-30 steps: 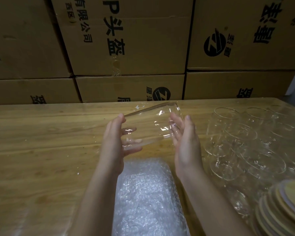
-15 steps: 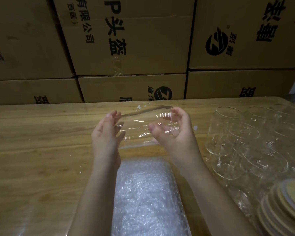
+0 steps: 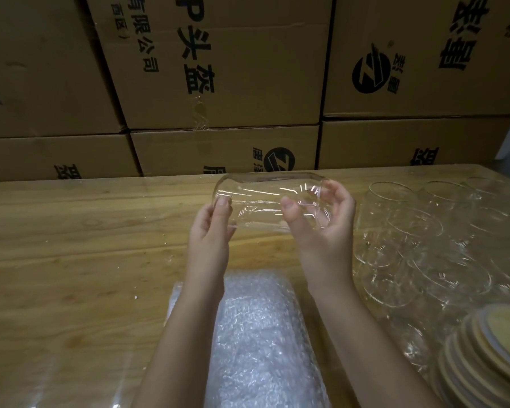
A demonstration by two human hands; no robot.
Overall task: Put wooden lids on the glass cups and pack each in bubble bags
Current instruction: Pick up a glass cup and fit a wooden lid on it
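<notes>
Left grip [image 3: 209, 231] pinching, right grip [image 3: 324, 228] curling round one clear glass cup [image 3: 268, 204], sideways mid-frame above the wooden surface [image 3: 71, 245]. Lid not on, bagging pending. Round wooden lids [image 3: 489, 357] waiting lower right, bubble bags [image 3: 259, 334] bottom centre. Many bare cups [image 3: 418, 240] remaining right.
</notes>
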